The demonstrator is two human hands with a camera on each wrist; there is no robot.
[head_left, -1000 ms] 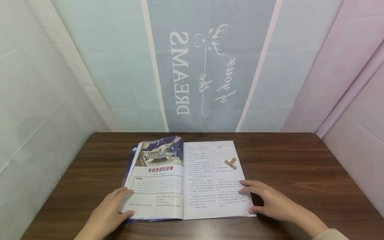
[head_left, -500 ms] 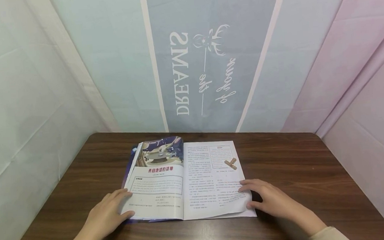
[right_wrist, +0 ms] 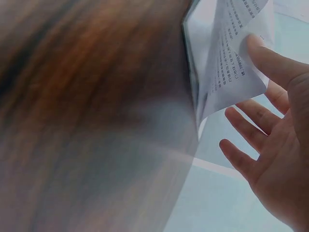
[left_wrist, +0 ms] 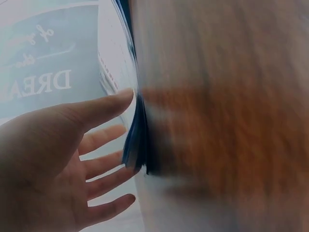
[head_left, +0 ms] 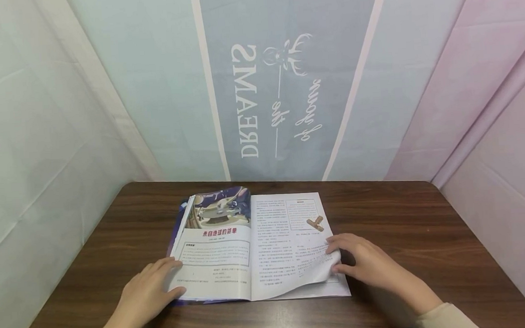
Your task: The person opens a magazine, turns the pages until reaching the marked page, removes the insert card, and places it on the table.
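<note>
An open magazine [head_left: 273, 263] lies on the table, with a picture and red heading on its left page and columns of text on the right. My right hand [head_left: 370, 263] pinches the lower right corner of the right page [head_left: 314, 276] between thumb and fingers. That corner is lifted and curls inward, baring the sheet beneath. In the right wrist view the thumb presses the bent paper [right_wrist: 231, 58], the other fingers spread behind. My left hand [head_left: 146, 291] rests at the magazine's left edge, fingers relaxed; in the left wrist view its thumb touches the page edges [left_wrist: 135, 96].
The brown wooden table [head_left: 406, 225] extends on both sides of the magazine. A printed curtain [head_left: 280, 82] hangs behind the back edge, and pale cloth walls [head_left: 30, 123] stand left and right.
My right hand has taken hold of the right page's lower corner and raised it, moving slightly up and left. The left hand stays nearly still.
</note>
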